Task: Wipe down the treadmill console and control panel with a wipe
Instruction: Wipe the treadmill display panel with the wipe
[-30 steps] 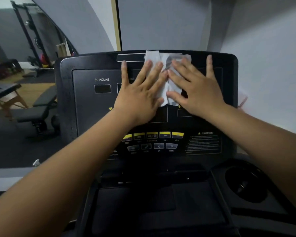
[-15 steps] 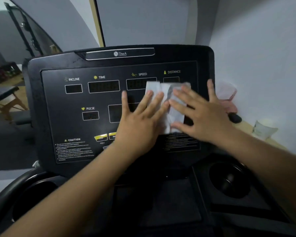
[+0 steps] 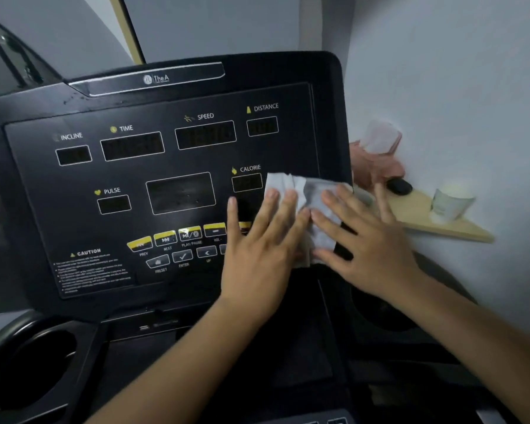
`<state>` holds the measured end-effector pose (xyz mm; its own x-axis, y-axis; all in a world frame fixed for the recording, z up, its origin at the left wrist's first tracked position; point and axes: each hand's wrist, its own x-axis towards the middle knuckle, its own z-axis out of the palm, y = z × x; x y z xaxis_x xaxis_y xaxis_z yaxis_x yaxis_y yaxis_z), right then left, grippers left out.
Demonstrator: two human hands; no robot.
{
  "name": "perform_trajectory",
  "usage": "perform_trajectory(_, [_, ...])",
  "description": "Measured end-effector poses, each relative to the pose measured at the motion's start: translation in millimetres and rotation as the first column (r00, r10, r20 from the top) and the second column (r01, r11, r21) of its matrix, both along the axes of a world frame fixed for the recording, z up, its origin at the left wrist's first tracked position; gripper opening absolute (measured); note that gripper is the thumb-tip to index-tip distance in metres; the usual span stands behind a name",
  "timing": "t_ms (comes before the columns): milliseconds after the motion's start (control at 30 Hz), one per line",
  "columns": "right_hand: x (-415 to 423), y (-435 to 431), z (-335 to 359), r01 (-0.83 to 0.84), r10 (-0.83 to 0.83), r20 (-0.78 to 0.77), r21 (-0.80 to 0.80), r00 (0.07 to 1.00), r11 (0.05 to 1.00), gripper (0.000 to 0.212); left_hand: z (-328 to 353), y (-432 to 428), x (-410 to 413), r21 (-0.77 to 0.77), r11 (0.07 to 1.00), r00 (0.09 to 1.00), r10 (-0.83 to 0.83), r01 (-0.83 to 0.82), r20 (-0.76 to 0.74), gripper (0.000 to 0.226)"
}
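Entry: far to the left of the left hand and below it, a round cup holder (image 3: 34,371) sits in the lower deck. The control panel (image 3: 43,209) fills the face of the treadmill console (image 3: 288,75); most of it lies left of and above the left hand. The yellow buttons (image 3: 178,237) run into the left hand's thumb side, the last of them hidden beneath it. I have the left hand (image 3: 257,255) flat, fingers straight and spread, gripping nothing, fingertips pressing the wipe's left edge. The wipe (image 3: 315,191) is crumpled white, pinned to the panel between the two hands, just right of the CALORIE window (image 3: 247,182). Its long axis runs up the panel, from between the palms to just beyond the fingertips. The right hand (image 3: 371,243) is equally flat, fingers angled left onto the wipe, little finger past the console's right edge. Both hands bear on the wipe, neither nearer. My judgement: the coming stroke goes leftward over the buttons, left hand leading. Beyond the right hand, a wooden shelf (image 3: 426,221) on the wall.
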<state>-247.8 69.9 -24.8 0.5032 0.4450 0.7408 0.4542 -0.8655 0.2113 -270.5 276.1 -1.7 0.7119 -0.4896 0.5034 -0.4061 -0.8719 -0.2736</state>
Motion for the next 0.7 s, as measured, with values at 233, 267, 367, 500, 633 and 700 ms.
perform_trajectory(233, [23,-15,44,-0.005,0.015,-0.213,0.047,0.977,0.999,0.071,44,-16,37,0.136,0.991,1.000,0.012,-0.015,0.020,0.070])
perform_trajectory(267, [32,-15,63,0.004,0.013,-0.237,0.072,0.971,0.997,0.073,61,-20,49,0.149,0.988,0.998,0.034,-0.040,0.044,0.073])
perform_trajectory(367, [58,-15,116,0.026,0.023,-0.339,0.139,0.941,0.990,0.074,109,-27,82,0.165,0.984,0.995,0.052,-0.066,0.084,0.074])
perform_trajectory(500, [69,-14,122,-0.003,0.061,-0.319,0.180,0.946,0.984,0.070,120,-25,92,0.143,0.989,0.996,0.038,-0.049,0.078,0.073])
perform_trajectory(633, [50,-15,75,-0.059,0.104,-0.253,0.178,0.962,0.982,0.067,82,-19,70,0.118,0.993,0.996,-0.005,-0.006,0.091,0.071])
perform_trajectory(700, [37,-16,50,-0.080,0.116,-0.237,0.157,0.964,0.984,0.066,57,-17,53,0.112,0.994,0.995,-0.028,0.018,0.096,0.070])
